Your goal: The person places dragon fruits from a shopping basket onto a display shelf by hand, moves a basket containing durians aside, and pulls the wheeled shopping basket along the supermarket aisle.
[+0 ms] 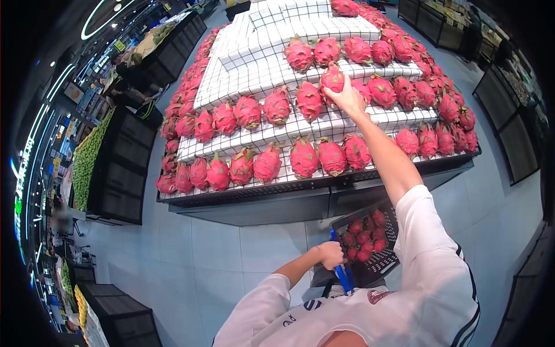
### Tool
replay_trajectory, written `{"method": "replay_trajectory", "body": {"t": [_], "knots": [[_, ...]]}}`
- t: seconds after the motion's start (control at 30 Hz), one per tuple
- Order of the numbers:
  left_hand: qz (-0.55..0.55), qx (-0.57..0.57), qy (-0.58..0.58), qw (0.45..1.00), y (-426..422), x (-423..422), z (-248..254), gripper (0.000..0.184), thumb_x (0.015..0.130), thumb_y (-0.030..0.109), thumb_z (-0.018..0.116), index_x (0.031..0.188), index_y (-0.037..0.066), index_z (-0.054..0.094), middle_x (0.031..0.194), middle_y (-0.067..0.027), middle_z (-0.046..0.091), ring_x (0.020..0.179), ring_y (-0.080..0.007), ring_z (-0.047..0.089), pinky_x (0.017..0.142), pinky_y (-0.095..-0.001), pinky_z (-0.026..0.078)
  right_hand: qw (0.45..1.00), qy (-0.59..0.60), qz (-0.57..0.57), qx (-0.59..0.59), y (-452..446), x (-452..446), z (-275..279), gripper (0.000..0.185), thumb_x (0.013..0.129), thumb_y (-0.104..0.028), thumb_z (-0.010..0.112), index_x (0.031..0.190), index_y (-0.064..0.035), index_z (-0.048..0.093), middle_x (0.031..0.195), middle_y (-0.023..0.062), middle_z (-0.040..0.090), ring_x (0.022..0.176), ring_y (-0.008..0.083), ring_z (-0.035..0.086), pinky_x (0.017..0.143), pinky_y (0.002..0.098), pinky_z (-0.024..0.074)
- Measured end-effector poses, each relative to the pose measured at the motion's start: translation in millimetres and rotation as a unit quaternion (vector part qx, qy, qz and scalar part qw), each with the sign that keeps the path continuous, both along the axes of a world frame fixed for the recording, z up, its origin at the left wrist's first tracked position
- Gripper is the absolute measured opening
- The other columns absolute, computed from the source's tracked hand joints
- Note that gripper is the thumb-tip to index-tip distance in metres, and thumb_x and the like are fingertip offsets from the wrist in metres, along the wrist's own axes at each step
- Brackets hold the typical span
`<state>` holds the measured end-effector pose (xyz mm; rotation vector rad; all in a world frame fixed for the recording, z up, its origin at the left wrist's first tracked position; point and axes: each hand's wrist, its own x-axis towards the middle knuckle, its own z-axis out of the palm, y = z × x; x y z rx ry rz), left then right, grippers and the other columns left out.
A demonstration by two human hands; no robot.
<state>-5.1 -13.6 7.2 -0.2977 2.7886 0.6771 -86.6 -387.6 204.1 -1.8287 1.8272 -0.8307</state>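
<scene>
Head view: the biggest thing before me is a stepped display stand (260,209), its tiers draped in a white checked cloth (231,81). Rows of dragon fruit (248,111) sit along the ledges, most with their leafy tips up, probably so each shows and can be grasped singly. Below the stand's front edge, near my body, hangs or rests a black basket (388,265); I can't tell which. A pile of loose fruit (364,237) lies inside, low between the walls, which should stop it rolling out. My left hand (330,255) is curled closed around the blue handle (343,279), likely to steady the basket. My right hand (348,98) grips one fruit (332,79) on the middle rows, thumb pressed to its near side; the other fingers are partly hidden, and whether it is lifted clear is uncertain.
</scene>
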Motion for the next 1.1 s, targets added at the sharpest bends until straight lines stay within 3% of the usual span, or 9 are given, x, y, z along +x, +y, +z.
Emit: {"method": "replay_trajectory", "body": {"t": [0.23,0.37,0.4,0.5,0.57,0.67,0.9,1.0,1.1], "knots": [[0.017,-0.003,0.011,1.000,-3,0,1,0.029,0.061,0.030,0.067,0.082,0.011,0.067,0.069,-0.0102,0.067,0.070,-0.0310,0.066,0.061,-0.0431,0.050,0.989,0.097,0.110,0.026,-16,-23,17,0.098,0.069,-0.069,0.063,0.142,-0.0098,0.036,0.119,0.0242,0.060,0.105,0.0382,0.061,0.086,0.0471,0.0489],[0.009,-0.012,0.017,1.000,-3,2,-10,0.027,0.060,0.029,0.067,0.080,0.010,0.066,0.068,-0.0098,0.067,0.069,-0.0310,0.066,0.061,-0.0432,0.051,0.975,0.002,0.177,0.134,-20,-28,23,0.087,0.071,-0.065,0.067,0.133,-0.0073,0.045,0.105,0.0146,0.065,0.084,0.0213,0.066,0.060,0.0342,0.0547],[0.000,-0.017,0.018,1.000,-2,-2,-14,0.027,0.060,0.029,0.067,0.080,0.011,0.066,0.068,-0.0096,0.066,0.069,-0.0309,0.066,0.061,-0.0432,0.051,0.952,-0.094,0.239,0.168,-24,-30,10,0.071,0.074,-0.056,0.069,0.123,-0.0079,0.050,0.087,0.0073,0.064,0.057,0.0141,0.061,0.044,0.0275,0.0470],[-0.002,-0.010,0.055,0.998,-7,-6,-8,0.027,0.060,0.029,0.067,0.079,0.011,0.066,0.067,-0.0095,0.066,0.069,-0.0309,0.066,0.061,-0.0435,0.051,0.949,-0.198,0.176,0.172,-9,-17,-13,0.050,0.080,-0.044,0.069,0.111,-0.0079,0.054,0.072,0.0031,0.057,0.051,0.0106,0.055,0.040,0.0268,0.0394],[0.004,-0.010,0.038,0.999,-10,-8,0,0.026,0.061,0.029,0.067,0.080,0.011,0.065,0.067,-0.0096,0.066,0.069,-0.0312,0.066,0.062,-0.0437,0.051,0.940,-0.220,0.225,0.132,-20,-18,-26,0.060,0.078,-0.048,0.069,0.119,-0.0085,0.049,0.076,0.0040,0.061,0.054,0.0124,0.059,0.041,0.0277,0.0425],[0.006,0.002,0.019,1.000,-2,-9,-3,0.025,0.063,0.029,0.065,0.081,0.011,0.065,0.068,-0.0098,0.066,0.070,-0.0315,0.066,0.062,-0.0438,0.051,0.971,-0.016,0.168,0.169,-2,-26,-12,0.085,0.074,-0.060,0.065,0.136,-0.0114,0.035,0.093,0.0120,0.067,0.070,0.0215,0.066,0.054,0.0327,0.0535],[0.004,0.002,0.015,1.000,-9,-13,0,0.024,0.066,0.028,0.063,0.083,0.012,0.066,0.070,-0.0106,0.067,0.071,-0.0312,0.066,0.063,-0.0429,0.050,0.978,0.186,0.088,0.020,34,-33,-10,0.091,0.083,-0.065,0.052,0.147,-0.0084,0.021,0.101,0.0210,0.067,0.096,0.0369,0.065,0.086,0.0471,0.0482],[-0.028,-0.001,0.012,1.000,-11,-22,-5,0.027,0.067,0.029,0.063,0.088,0.013,0.066,0.070,-0.0103,0.067,0.072,-0.0310,0.067,0.062,-0.0426,0.050,0.986,-0.082,0.142,-0.024,114,-60,-18,0.063,0.091,-0.040,0.055,0.140,-0.0051,0.036,0.095,0.0164,0.069,0.086,0.0326,0.067,0.077,0.0434,0.0496],[-0.055,-0.005,-0.011,0.998,-16,-27,-2,0.030,0.068,0.030,0.062,0.094,0.014,0.066,0.069,-0.0100,0.067,0.071,-0.0312,0.067,0.061,-0.0426,0.050,0.947,-0.286,0.118,0.091,248,-90,-37,0.041,0.094,-0.019,0.056,0.133,-0.0087,0.047,0.081,0.0044,0.065,0.066,0.0083,0.060,0.054,0.0234,0.0470]]}}
